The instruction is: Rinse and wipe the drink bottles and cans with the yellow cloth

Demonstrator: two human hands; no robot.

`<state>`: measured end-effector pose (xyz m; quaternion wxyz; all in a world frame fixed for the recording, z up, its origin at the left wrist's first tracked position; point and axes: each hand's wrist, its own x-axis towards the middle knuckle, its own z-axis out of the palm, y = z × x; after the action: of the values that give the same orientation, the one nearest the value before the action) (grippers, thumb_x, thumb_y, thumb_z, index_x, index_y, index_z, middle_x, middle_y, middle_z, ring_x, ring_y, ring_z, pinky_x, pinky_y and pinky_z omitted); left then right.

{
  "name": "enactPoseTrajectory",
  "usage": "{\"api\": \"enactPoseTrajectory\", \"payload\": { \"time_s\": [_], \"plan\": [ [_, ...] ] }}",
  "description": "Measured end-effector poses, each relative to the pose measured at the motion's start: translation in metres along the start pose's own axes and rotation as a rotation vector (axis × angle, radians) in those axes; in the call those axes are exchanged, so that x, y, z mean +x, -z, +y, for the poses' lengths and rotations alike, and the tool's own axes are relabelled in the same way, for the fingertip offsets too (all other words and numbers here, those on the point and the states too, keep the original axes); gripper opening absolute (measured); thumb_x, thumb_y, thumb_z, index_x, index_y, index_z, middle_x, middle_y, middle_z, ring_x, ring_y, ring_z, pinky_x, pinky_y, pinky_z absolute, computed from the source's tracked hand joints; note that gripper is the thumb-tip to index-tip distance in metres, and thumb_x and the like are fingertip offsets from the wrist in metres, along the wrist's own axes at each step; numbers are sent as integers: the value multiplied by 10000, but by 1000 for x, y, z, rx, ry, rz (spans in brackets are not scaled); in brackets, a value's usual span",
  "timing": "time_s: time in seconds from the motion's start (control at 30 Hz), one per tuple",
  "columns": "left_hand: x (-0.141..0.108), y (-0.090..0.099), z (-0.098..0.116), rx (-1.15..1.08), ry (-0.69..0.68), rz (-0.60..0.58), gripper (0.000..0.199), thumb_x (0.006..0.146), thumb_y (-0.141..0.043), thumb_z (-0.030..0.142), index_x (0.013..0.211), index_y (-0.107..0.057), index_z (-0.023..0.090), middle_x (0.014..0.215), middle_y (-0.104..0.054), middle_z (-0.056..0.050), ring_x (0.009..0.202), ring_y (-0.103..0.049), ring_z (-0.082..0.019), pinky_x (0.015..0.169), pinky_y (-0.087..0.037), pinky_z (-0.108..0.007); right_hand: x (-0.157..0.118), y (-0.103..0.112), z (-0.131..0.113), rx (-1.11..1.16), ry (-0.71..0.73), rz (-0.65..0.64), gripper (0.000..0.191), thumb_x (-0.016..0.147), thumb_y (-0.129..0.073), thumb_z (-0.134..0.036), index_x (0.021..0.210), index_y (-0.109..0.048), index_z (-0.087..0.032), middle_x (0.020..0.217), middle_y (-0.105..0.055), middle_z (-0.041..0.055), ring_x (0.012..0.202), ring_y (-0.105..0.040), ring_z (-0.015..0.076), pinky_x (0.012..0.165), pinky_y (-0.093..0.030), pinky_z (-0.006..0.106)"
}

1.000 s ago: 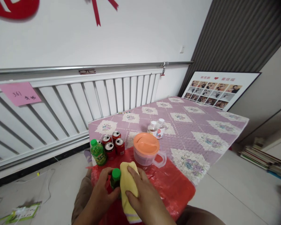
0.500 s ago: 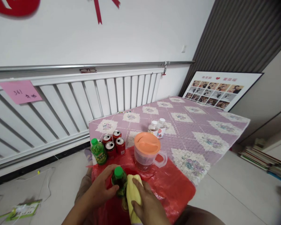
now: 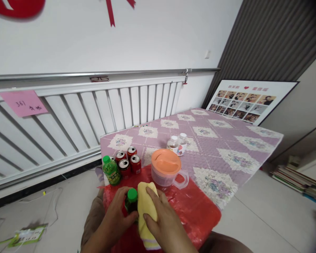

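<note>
My left hand (image 3: pixel 118 214) is wrapped round a green-capped bottle (image 3: pixel 132 196), which stands upright near the front of the red plastic sheet (image 3: pixel 197 207). In my right hand (image 3: pixel 164 219) is a folded yellow cloth (image 3: pixel 147 211), pressed against the bottle's right side. The bottle's lower part is hidden by the cloth and fingers. Another green bottle (image 3: pixel 111 171) stands at the left, beside several red cans (image 3: pixel 124 168). Behind my right hand is a clear jug (image 3: pixel 162 178) with an orange lid (image 3: pixel 166 161).
Two small white-capped bottles (image 3: pixel 182 144) stand behind the jug on the floral tablecloth (image 3: pixel 213 154). A white radiator (image 3: pixel 121 105) runs along the wall. A photo board (image 3: pixel 250 102) leans at the back right; a power strip (image 3: pixel 27 235) lies on the floor.
The yellow cloth has moved up and slightly left along the bottle, with my right hand on it. My left hand has shifted slightly and covers more of the bottle.
</note>
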<state>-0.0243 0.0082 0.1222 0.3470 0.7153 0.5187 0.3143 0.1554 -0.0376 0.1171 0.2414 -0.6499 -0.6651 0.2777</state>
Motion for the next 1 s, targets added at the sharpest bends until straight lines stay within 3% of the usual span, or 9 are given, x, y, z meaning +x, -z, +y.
{"api": "enactPoseTrajectory", "payload": {
  "time_s": [0.23,0.33,0.57,0.7,0.8,1.0],
  "plan": [
    [6,7,-17,-35,-38,-163,657,598,-606,93,1239,-516,203,1290,-594,-93,1197,-558,-276,1080,-393,-437,1,-36,38,3,-75,-78,686,775,-530,-153,1441,-367,-161,1458,-416,141,1324,-437,228,1075,-368,333],
    [6,7,-19,-83,-10,-208,702,610,-579,83,1291,-454,203,1340,-558,-99,1237,-533,-262,1098,-374,-425,1,-41,46,-1,-102,-84,688,765,-534,-144,1435,-378,-145,1457,-413,152,1320,-442,234,1078,-364,332],
    [5,10,-7,-84,40,-238,661,617,-551,66,1253,-449,216,1294,-600,-82,1188,-574,-250,1057,-422,-415,-1,-2,18,50,-12,23,668,814,-521,-242,1453,-329,-254,1460,-390,79,1340,-400,199,1096,-339,335],
    [5,11,-1,-69,42,-239,667,610,-548,54,1254,-458,201,1289,-609,-87,1200,-569,-249,1063,-420,-403,-3,11,-2,62,19,12,697,797,-537,-236,1456,-316,-285,1500,-333,53,1378,-341,193,1108,-320,335],
    [5,11,0,-68,38,-236,667,608,-550,54,1253,-463,197,1283,-615,-87,1217,-556,-251,1066,-418,-397,-1,2,4,48,-3,-24,691,797,-531,-234,1457,-327,-244,1504,-338,78,1378,-346,207,1115,-311,344],
    [5,11,-8,-93,19,-238,680,601,-542,54,1260,-478,207,1325,-581,-83,1259,-513,-264,1098,-375,-425,-1,-34,37,16,-67,-73,681,794,-519,-189,1452,-346,-168,1481,-391,129,1350,-401,216,1094,-342,333]
  ]
}}
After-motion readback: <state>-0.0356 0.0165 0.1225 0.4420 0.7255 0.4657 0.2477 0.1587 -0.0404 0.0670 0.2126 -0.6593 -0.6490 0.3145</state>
